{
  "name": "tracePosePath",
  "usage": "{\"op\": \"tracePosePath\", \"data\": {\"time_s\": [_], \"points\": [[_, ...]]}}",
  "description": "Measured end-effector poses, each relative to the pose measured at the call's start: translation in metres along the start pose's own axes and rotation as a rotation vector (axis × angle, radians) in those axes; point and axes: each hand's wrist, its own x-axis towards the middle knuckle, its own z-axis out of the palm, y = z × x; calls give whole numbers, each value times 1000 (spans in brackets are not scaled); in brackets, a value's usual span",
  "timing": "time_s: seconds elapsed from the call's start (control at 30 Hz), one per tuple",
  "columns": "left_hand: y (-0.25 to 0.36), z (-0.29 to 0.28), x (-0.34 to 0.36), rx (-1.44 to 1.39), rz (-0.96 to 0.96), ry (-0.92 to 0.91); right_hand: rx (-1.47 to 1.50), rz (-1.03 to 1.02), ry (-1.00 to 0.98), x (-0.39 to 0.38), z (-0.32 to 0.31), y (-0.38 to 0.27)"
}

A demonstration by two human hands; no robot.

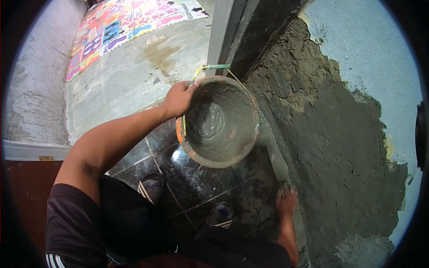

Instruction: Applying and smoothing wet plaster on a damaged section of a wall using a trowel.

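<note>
Here, our left hand (pixel 178 98) clamps the far-left rim of the round orange plastic bucket of wet grey mortar (pixel 219 123); our right hand (pixel 286 199) presses flat, fingers spread, at the grey plastered wall (pixel 330 134) base, near-right of the bucket.

A floor of glossy black tiles (pixel 187 178) with pale grout lines fills the near middle, smeared with grey mortar towards the right. Two dark sandals with white stripes (pixel 149 187) stand on it. Farther away lies pale stained concrete (pixel 134 71), with a colourful patterned mat (pixel 120 22) at the far left.
</note>
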Motion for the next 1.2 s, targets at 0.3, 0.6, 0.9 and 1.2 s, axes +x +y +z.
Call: {"op": "tracePosePath", "data": {"time_s": [0.3,0.6,0.9,1.2], "points": [[-56,-27,5,120,-125,-6,494,-52,-134,115,42,-50],[-71,-40,5,123,-241,-97,415,54,-101,167,-14,-48],[-72,-33,7,62,-264,-58,531,23,60,123,-94,-54],[-1,-6,-15,52,-37,22,411,-201,-30,100,-195,-105]]}}
